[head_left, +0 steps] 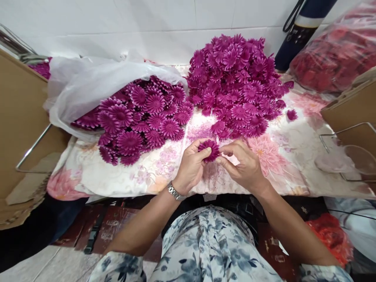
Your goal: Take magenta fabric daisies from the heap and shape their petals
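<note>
My left hand (190, 167) pinches the purple flower (209, 149), centre frame. My right hand (243, 164) pinches its right edge.

Magenta flower (209, 149) betw. left hand (190, 168) & right hand (245, 166); magenta piles (235, 82) beyond the hands; cloth (282, 156) under them white w/ pink floral print (shirt (211, 246) grey-blue floral); red bags (335, 55) far right of right hand.

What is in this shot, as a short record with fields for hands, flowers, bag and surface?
left hand: holds a purple flower between thumb and fingers; watch on wrist
right hand: pinches the flower's right edge
pile: loose purple flowers, behind the hands
bag: white plastic, at left, purple flowers spilling out
cloth: floral, under everything
</note>
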The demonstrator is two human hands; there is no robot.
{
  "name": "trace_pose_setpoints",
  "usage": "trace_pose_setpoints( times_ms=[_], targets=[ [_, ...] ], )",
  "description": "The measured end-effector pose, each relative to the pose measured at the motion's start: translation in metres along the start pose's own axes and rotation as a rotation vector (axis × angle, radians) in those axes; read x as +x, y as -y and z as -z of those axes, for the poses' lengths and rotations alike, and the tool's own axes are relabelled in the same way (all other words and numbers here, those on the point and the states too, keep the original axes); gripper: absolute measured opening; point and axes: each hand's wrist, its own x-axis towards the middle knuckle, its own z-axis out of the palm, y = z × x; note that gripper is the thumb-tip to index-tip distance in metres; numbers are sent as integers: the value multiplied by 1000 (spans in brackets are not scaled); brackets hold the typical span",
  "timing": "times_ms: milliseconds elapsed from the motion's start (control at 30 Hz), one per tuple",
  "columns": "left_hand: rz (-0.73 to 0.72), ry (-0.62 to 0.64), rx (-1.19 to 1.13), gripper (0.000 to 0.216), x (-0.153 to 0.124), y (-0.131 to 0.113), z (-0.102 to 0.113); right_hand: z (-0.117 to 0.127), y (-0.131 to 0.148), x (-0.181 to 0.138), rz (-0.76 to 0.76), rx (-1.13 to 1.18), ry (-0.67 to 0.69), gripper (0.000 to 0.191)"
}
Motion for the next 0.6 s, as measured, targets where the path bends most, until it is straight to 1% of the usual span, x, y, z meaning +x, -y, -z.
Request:
trace_pose_setpoints(
  times_ms=[133, 200, 300, 400, 500, 600],
  targets=[
    [65, 73, -34, 17, -15, 11, 4, -14, 6, -9, -28, 38, 67, 11],
    [82, 60, -67, 20, -19, 15, 6, -16, 6, -13, -55, 62, 114, 11],
    [125, 19, -100, 22, -22, 17, 8, -15, 7, -18, -77, 80, 162, 17],
    [125, 9, -120, 21, -23, 16, 8, -14, 9, -18, -44, 20, 151, 23],
    [109, 25, -172, 22, -23, 16, 8, -15, 10, -15, -1, -27, 124, 18],
    [106, 80, -212, 18, -22, 17, 8, -16, 9, -10, -21, -79, 56, 15]
  ],
)
